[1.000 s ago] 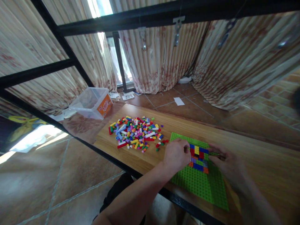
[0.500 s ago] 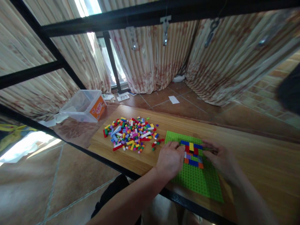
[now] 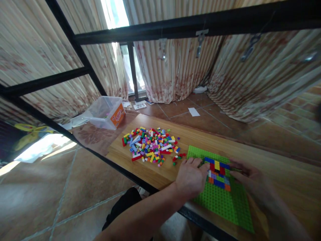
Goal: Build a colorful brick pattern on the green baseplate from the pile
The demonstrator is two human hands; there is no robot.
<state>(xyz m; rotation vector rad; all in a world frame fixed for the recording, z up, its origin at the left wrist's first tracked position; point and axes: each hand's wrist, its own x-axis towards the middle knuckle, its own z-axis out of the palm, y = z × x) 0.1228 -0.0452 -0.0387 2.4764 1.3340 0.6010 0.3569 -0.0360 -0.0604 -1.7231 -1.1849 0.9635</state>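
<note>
A green studded baseplate lies on the wooden table. A small patch of bricks in blue, red, yellow, orange and grey is stuck on it. My left hand rests on the plate's left edge, fingers stretched toward the patch and touching its left side. My right hand lies on the plate's right side, fingers reaching to the patch's right edge. I see nothing held in either hand. A pile of loose coloured bricks is spread on the table to the left.
A clear plastic tub with an orange label stands on the floor beyond the table's left end. Black metal bars cross overhead and to the left. Curtains hang behind; papers lie on the tiled floor.
The view has shifted a little. Both hands stay at the sides of the brick patch; my left hand's fingers have flattened onto the plate.
</note>
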